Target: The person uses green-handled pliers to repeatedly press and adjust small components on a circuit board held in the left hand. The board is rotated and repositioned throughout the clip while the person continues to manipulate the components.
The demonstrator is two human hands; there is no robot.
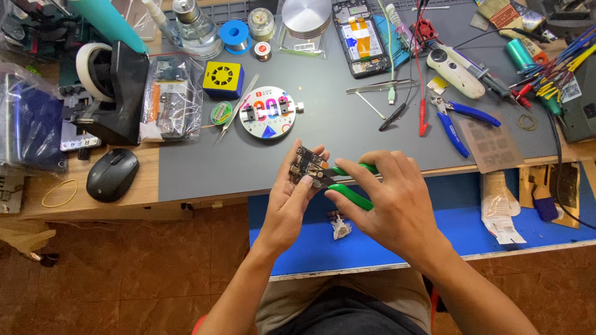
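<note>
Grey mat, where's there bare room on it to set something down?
The grey mat is bare between the round colourful disc and the blue-handled pliers, and along its front-left edge near the black mouse. The back edge, with the opened phone, and the right side with wires are crowded.

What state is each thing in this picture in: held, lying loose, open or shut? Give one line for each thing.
Circuit board: held in left hand.
Green-handled cutters: gripped by right hand, tip at the board.
Blue-handled pliers: lying loose on the grey mat, handles spread.
Phone: back off, insides showing.
Computer mouse: resting untouched.
</note>
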